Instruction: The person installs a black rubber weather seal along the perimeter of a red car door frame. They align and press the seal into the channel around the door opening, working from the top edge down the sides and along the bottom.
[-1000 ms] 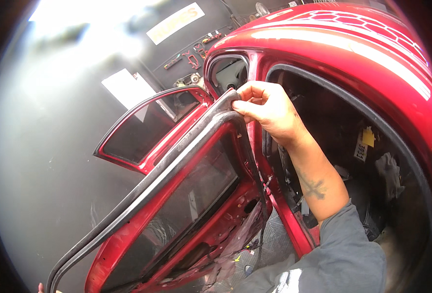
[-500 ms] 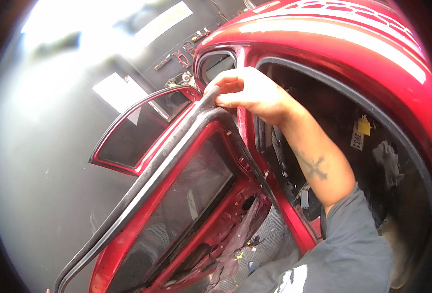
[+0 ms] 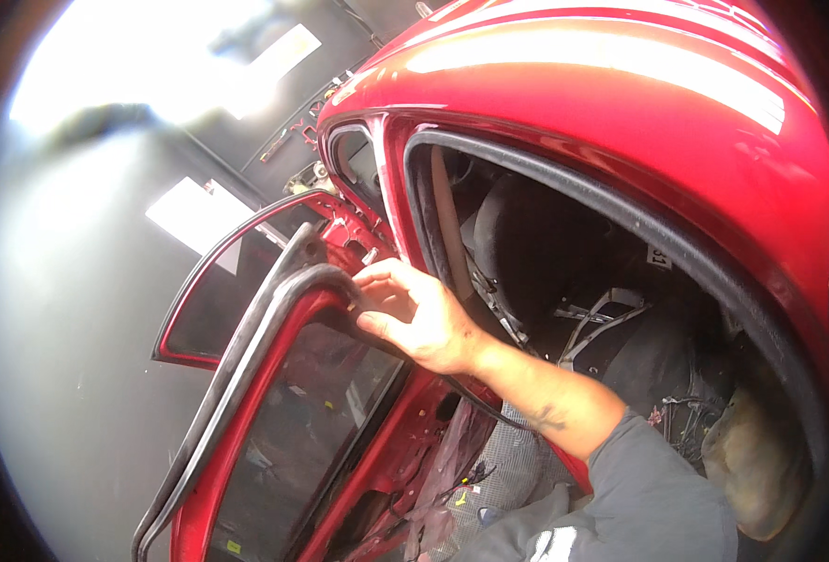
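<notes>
My right hand reaches in from the lower right. Its fingers and thumb curl around a black rubber door seal at the upper corner of a red car door. From that corner the seal follows the door's sloping frame down to the lower left. Beside it, a dark grey strip ends in a flat tip with a hole, standing a little past the corner. The door stands open, its window glass dark and its inner panel bare metal. My left hand is out of view.
The red car body fills the right, with a black seal around its door opening. A second open door stands beyond. Loose wires and plastic film hang by the door's inner side. A dark wall is at left.
My right hand has moved from the dark strip's tip down to the seal below the door's corner. The strip's end is free of my fingers. My view has shifted right.
</notes>
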Tool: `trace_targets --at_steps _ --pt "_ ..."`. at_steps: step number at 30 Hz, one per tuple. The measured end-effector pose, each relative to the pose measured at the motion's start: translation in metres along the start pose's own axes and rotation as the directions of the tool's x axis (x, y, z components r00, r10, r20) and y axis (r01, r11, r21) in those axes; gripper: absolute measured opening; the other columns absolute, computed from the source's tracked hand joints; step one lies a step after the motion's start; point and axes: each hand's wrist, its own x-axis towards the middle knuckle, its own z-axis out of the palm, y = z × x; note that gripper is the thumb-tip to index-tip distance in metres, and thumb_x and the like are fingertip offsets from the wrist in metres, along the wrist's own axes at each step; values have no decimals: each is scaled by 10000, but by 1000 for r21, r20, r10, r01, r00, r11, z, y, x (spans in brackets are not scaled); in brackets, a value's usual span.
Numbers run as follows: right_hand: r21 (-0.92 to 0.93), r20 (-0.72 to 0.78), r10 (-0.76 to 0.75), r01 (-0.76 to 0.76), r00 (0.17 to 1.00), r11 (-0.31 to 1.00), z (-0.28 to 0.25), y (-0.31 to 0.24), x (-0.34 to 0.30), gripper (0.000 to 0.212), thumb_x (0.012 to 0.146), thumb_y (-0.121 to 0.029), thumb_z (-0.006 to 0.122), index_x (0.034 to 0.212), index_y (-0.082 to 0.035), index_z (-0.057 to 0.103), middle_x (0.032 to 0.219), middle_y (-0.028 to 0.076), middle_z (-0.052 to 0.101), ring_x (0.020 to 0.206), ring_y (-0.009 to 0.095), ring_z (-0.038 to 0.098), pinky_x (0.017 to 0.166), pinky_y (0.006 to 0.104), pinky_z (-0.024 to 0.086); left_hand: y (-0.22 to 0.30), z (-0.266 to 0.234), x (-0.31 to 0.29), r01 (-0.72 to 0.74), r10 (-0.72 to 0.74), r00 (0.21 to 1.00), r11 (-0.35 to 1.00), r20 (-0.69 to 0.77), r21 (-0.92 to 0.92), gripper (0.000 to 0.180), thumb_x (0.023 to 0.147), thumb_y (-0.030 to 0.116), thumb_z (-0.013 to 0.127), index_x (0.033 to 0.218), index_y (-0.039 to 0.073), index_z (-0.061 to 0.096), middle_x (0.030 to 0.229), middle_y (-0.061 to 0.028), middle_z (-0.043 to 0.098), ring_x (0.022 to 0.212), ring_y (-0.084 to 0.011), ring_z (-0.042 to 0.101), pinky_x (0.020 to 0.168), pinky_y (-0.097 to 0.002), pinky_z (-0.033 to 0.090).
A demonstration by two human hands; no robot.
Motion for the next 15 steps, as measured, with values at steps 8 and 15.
trace_targets --at_steps 8,15 --pt "15 -201 -64 68 978 998 -6 30 21 271 914 -40 808 1167 -29 713 1084 76 768 1004 150 735 928 323 593 -15 -9 -2 -338 355 934 837 44 430 590 1086 437 539 1265 -114 647 1089 -194 657 936 -266 574 772 -352 495" --pt "12 -292 -187 199 938 980 7 45 21 210 852 18 840 1034 -19 743 1041 78 740 998 153 707 923 316 574 -41 -20 24 -394 472 881 757 -19 522 544 1088 398 545 1208 -111 698 1104 -214 702 900 -265 620 741 -361 528"
